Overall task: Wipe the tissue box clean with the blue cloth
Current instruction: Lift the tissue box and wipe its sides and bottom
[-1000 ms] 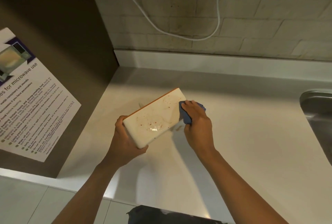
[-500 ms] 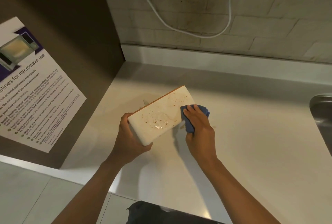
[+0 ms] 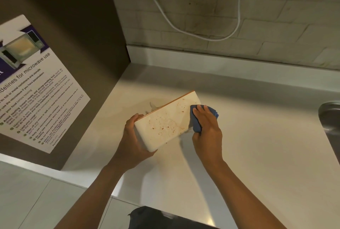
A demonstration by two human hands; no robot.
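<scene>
While the left hand point(image 3: 135, 140) grips the tissue box point(image 3: 166, 122) steady, the right hand point(image 3: 206, 129), pressing the blue cloth point(image 3: 196, 127) at its far end, should probably sweep firmly across the brown specks.

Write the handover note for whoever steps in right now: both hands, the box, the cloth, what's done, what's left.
Left hand: grips the near end of the tissue box, tilting it over the counter.
Right hand: holds the bunched blue cloth against the box's far right end.
Done: cloth is on the box; nothing looks clean yet.
Left: reddish-brown specks and a smear cover the white face; wipe it across. The other faces are hidden.
</scene>
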